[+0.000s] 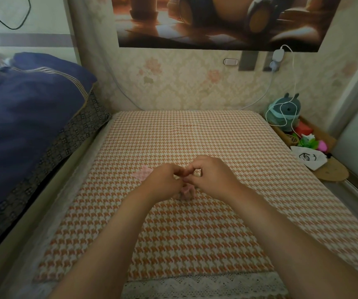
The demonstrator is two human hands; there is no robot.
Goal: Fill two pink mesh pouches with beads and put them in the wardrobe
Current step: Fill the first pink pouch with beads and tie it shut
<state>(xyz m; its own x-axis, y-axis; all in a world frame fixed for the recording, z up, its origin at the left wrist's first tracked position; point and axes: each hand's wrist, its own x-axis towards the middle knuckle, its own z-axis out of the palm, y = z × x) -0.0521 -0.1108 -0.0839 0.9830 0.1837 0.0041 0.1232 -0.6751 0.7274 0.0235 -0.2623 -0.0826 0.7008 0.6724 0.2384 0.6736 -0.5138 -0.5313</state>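
"Pink mesh, was it? Where were the pouches?"

"One pink mesh pouch [143, 172] lay flat on the orange houndstooth mattress cover [195, 234], just left of the person's left hand [163, 183]. A second pink pouch [184, 193] sat bunched beneath both hands, mostly hidden."

"And the hands?"

"Both were curled in tight, fingertips nearly meeting. The right hand [211, 176] seemed to pinch something small at the bunched pouch's top, maybe its drawstring. I couldn't tell what exactly, and no beads showed."

"How would such a pouch handle?"

"Lightly, I'd judge: soft, floppy, collapsing unless held open. I'd take it by the rim at the mouth. Once filled it would sag, so support it underneath."
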